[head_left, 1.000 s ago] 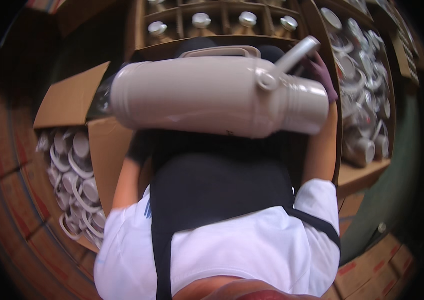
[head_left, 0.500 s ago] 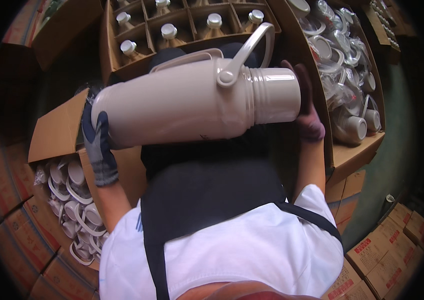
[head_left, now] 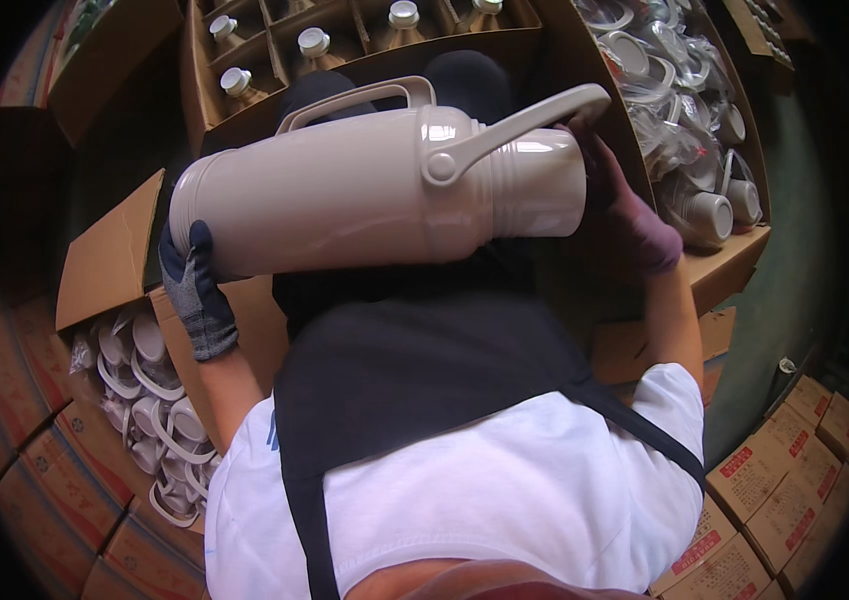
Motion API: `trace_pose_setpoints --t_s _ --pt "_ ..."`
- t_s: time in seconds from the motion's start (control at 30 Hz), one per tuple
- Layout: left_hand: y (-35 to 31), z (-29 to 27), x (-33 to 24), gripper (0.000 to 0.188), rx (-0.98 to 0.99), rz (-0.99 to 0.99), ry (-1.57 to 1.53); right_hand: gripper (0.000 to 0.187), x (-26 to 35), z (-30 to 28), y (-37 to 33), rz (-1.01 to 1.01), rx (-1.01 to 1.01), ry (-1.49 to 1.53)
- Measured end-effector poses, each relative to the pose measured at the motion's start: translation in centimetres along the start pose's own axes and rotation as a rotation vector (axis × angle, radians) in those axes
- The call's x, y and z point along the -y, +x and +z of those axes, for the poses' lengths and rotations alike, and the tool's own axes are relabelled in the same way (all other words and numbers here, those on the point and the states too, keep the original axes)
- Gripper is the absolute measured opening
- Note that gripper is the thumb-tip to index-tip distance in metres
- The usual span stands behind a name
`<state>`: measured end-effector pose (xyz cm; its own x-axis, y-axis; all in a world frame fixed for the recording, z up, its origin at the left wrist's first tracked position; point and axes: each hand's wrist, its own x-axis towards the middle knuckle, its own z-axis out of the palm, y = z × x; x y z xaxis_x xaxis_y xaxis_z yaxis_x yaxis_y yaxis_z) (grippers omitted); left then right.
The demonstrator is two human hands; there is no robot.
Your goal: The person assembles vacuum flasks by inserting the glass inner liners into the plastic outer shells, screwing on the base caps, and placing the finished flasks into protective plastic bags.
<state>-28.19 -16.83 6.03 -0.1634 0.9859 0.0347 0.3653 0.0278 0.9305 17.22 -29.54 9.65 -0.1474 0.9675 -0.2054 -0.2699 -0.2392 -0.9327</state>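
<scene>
A pale beige thermos flask [head_left: 320,195] lies sideways above my lap, its cup-shaped cap [head_left: 543,185] to the right. In a grey-blue glove, my left hand [head_left: 197,290] is closed round the flask's base end, with the thumb on the near side. My right hand [head_left: 630,205], in a purplish glove, is beside the cap, its fingers curled at the end of the swinging carry handle [head_left: 535,115]. Those fingertips are partly hidden behind handle and cap. A fixed side grip [head_left: 355,97] stands on the flask's far side.
Ahead is a divided carton [head_left: 200,90] of silvery bottles with white caps. An open box [head_left: 720,265] of bagged beige parts stands at right; another carton with beige handles and cups [head_left: 150,400] is at left. Stacked printed cartons [head_left: 65,470] flank me, with more [head_left: 775,480] at lower right.
The carry handle has swung rightward over the cap, toward my right hand. The flask has shifted slightly left. My right wrist and forearm have moved outward to the right.
</scene>
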Motion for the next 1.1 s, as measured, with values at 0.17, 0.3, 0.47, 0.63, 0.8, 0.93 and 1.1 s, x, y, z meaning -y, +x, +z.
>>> trace_pose_setpoints --t_s 0.17,0.3,0.47,0.63,0.8,0.93,1.1 --pt "0.0 0.1 -0.5 0.067 -0.025 0.004 0.004 0.082 2.3 1.1 0.7 0.251 -0.132 -0.319" --pt "0.1 0.3 -0.4 0.064 0.001 0.034 -0.091 0.046 1.7 -1.9 0.1 0.014 -0.410 -0.251" --pt "0.3 0.3 0.4 0.059 0.021 0.020 -0.155 0.075 -0.2 -4.5 5.4 -0.458 -0.252 -0.359" --pt "1.4 0.0 2.0 0.056 0.003 0.031 -0.150 0.082 -1.9 -3.5 16.9 -0.382 0.167 -0.174" --pt "1.1 -0.3 2.7 0.055 -0.013 0.026 -0.189 0.078 -2.4 2.6 21.6 -0.030 0.440 -0.247" --pt "0.8 -1.0 3.8 0.053 -0.024 0.009 -0.203 0.067 -2.7 5.7 21.4 -0.120 0.335 -0.191" --pt "1.2 -1.3 4.2 0.051 -0.049 0.006 -0.189 0.061 -3.1 8.6 19.9 0.160 0.360 0.282"
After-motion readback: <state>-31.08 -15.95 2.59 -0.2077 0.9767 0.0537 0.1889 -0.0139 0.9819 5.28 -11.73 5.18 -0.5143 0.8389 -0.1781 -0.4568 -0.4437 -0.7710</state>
